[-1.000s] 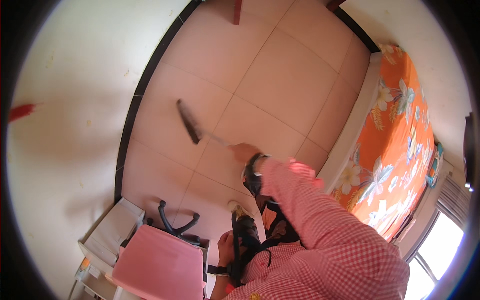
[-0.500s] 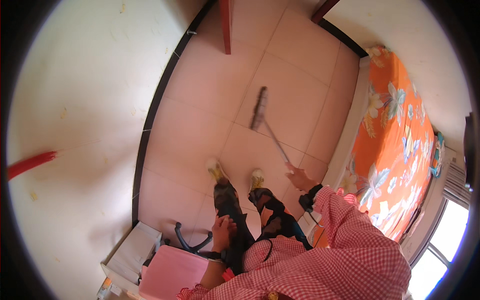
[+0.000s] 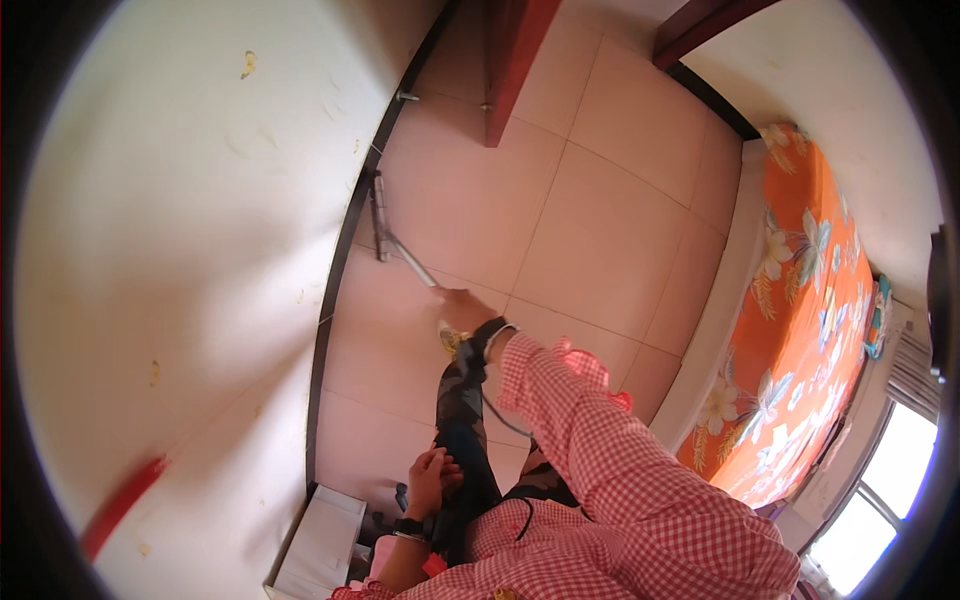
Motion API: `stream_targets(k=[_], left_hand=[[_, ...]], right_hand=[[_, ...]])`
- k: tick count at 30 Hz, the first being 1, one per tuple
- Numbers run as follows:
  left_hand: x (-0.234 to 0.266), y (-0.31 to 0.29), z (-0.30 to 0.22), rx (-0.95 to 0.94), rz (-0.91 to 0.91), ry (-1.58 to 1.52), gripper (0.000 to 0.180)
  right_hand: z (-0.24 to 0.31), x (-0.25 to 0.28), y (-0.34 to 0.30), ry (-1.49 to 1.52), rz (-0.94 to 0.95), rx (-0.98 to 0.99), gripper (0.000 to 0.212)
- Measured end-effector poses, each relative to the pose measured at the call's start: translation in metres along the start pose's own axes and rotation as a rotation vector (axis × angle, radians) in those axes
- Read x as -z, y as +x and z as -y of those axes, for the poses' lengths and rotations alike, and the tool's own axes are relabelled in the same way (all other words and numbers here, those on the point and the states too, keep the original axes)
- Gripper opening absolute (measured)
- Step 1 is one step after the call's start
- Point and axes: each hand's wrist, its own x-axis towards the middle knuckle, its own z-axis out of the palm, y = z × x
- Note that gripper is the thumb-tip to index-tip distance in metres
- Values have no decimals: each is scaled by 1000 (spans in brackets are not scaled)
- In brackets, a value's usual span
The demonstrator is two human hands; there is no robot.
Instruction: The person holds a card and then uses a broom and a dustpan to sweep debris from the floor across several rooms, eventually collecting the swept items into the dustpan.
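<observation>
My right hand (image 3: 466,311) is closed round the pale handle (image 3: 412,262) of a broom and reaches across to the left. The broom's narrow grey head (image 3: 380,215) lies on the tiles along the foot of the left wall. Lower down, my left hand (image 3: 432,476) rests near my thigh, its fingers loosely curled in and nothing seen in them. A dark band is on each wrist, and a thin cable hangs from the right one. One of my shoes (image 3: 453,337) shows just below the right hand.
A dark skirting (image 3: 325,340) edges the pink tiled floor (image 3: 600,230) along the white wall. Ahead stands a red-brown door edge (image 3: 515,75). To the right is a bed with an orange flowered cover (image 3: 800,340). A white cabinet (image 3: 318,535) and part of a pink chair are at lower left.
My right hand has swung the broom left, from mid-floor to the wall's foot. The view has shifted, and more of the door edge shows. My left hand stays near my thigh.
</observation>
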Motion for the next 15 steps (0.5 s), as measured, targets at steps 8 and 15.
stream_targets(k=[8, 15], left_hand=[[23, 29, -32, 36, 125, -49, 20], [10, 17, -73, 46, 75, 242, 18]], right_hand=[[-97, 74, -118, 277, -58, -596, 48], [-25, 80, -182, 13, 176, -688, 45]])
